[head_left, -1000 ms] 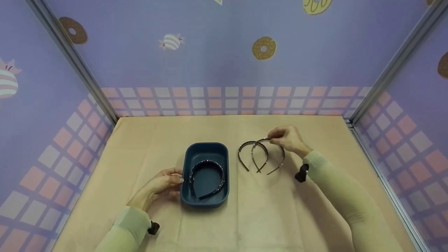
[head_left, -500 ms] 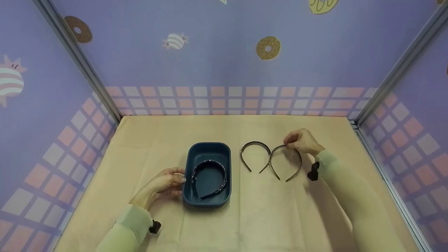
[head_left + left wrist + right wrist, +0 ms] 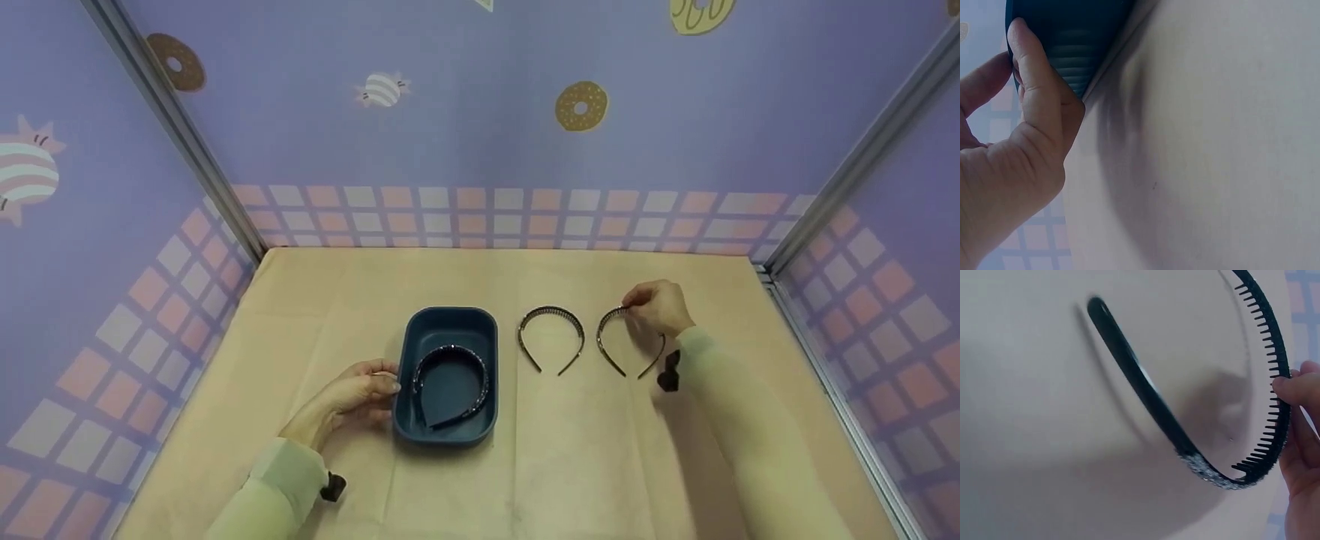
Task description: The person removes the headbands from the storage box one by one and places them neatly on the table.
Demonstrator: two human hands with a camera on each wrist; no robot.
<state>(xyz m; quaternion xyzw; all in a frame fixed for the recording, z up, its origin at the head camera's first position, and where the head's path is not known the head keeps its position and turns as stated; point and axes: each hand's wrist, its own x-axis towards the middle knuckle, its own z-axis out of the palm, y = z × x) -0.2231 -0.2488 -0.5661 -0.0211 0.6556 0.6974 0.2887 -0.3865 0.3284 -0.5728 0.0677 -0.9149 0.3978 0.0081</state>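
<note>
My right hand (image 3: 660,306) pinches the top of a dark toothed headband (image 3: 613,343) between thumb and fingers. In the right wrist view that headband (image 3: 1276,354) has comb teeth along its inner side and glitter on one arm; a shadow lies under it. A second toothed headband (image 3: 551,311) lies on the cloth to its left, apart from it. My left hand (image 3: 364,394) holds the left wall of a dark blue rectangular tray (image 3: 448,315). In the left wrist view, its fingers are at the ridged tray wall (image 3: 1072,56). Inside the tray rests a wider, sparkly dark headband (image 3: 480,390).
A pale cloth (image 3: 577,457) with creases covers the table. Purple patterned walls (image 3: 480,135) enclose the back and both sides, with metal posts (image 3: 862,142) at the corners. A black wrist strap piece (image 3: 669,371) sits at the right sleeve.
My right hand has moved the held headband to the right, off the other toothed headband it overlapped, leaving a gap between them. The left hand stays at the tray.
</note>
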